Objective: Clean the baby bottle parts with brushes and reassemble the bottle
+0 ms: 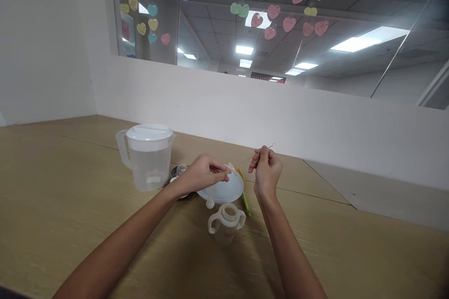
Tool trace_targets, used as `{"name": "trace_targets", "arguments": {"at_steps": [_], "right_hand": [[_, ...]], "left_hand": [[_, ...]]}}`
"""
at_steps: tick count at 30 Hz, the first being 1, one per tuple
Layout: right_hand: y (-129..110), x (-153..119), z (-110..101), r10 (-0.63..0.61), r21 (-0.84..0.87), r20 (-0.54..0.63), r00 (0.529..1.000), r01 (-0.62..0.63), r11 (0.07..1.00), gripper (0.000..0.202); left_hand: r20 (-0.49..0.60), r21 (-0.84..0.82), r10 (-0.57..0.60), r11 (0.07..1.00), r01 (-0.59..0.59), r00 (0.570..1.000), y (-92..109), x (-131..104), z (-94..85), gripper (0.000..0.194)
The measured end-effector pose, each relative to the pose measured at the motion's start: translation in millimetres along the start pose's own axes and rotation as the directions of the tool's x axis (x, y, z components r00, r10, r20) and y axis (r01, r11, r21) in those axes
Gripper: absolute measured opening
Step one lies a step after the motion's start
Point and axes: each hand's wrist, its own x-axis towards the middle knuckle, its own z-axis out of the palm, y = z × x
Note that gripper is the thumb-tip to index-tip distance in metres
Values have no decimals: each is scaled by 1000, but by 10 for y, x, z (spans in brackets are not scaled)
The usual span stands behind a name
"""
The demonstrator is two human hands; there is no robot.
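Observation:
My right hand (267,173) is closed in a pinch around a thin wire (272,145) with a small bent end. To its left, my left hand (205,175) hovers over a white bowl (220,194), its thumb and fingers pressed together. Whatever lies between those fingertips is too small to name. A small whitish piece (232,168) shows just beyond them; I cannot tell whether they touch it. In front of the bowl stands an open, translucent two-handled baby cup (226,231). A small white round part (210,202) is beside the cup, near the bowl's rim.
A clear lidded pitcher (150,163) holding water stands at the left. Partly behind my left arm is a dark-rimmed dish (171,178) with a clear dome-like part (181,170). A green-and-orange handled tool (247,204) lies right of the bowl. A white wall (210,103) rises behind the table.

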Motion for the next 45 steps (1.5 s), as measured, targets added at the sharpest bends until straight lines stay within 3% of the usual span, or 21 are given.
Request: {"name": "trace_targets", "arguments": {"at_steps": [5,10,20,27,37,45], "right_hand": [[-9,-2,-4,21,18,16,1000,-22,1000,32],[-35,-42,25,-4,29,14,1000,4,1000,32],[-42,-33,19,-36,-7,-30,999,36,999,33],[16,-42,33,-7,-24,1,1000,7,1000,36],[45,-120,80,2,-85,70,998,4,996,38],[40,-204,142,-55,-206,206,977,98,974,37]], "left_hand": [[-101,-60,7,998,-13,995,31,-9,4,21],[-233,-12,16,1000,-19,972,80,-14,-47,22],[-202,224,153,969,-106,967,2,-2,59,23],[-271,168,119,983,-75,955,2,-1,40,24],[-159,222,126,971,-88,979,4,-11,80,23],[-194,138,97,988,-71,976,-55,34,81,25]]}}
